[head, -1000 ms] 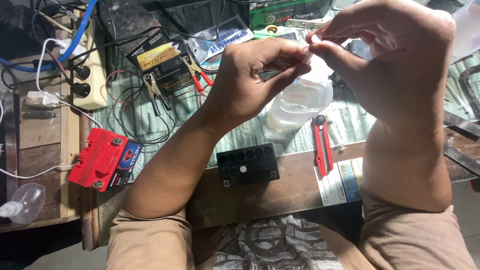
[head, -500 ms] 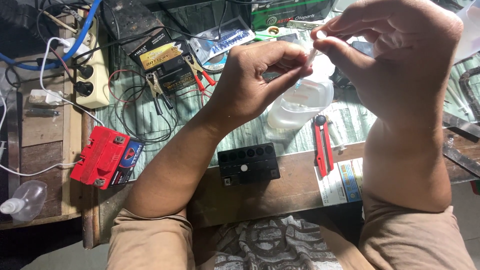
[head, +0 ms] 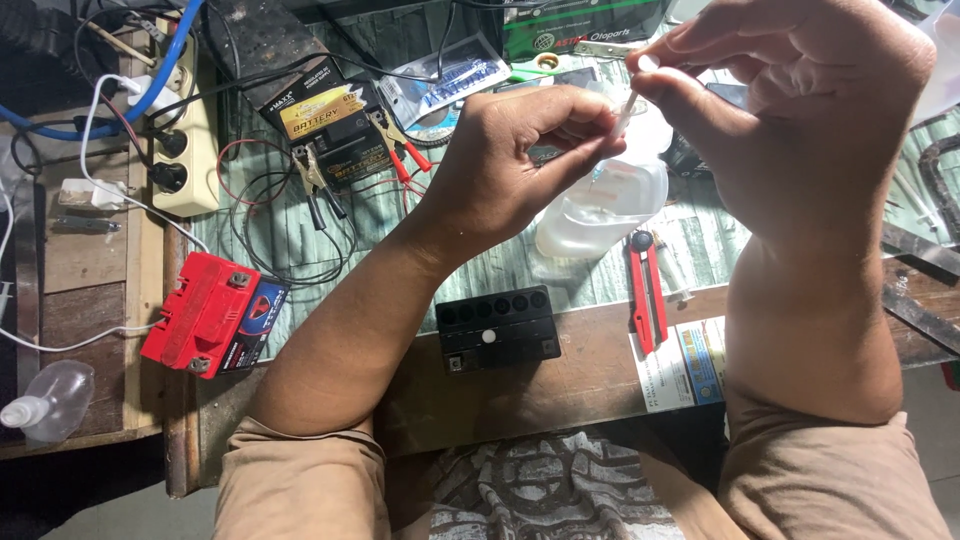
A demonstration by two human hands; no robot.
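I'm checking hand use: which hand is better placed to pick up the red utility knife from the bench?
Right. The right hand is raised almost directly above the red utility knife; the left hand is farther left, and both pinch the thin white tube.

Small battery [head: 497,328] sits at the workbench [head: 590,375] edge (front), cutter [head: 646,302] right, boxed battery [head: 212,315] left.

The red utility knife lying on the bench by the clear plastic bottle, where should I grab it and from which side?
Grip the red utility knife around the middle of its long handle, coming down from above. It lies flat and nearly straight up the picture, black end away from you, both long sides free; the clear plastic bottle sits just up-left, so approaching from the right looks safer.
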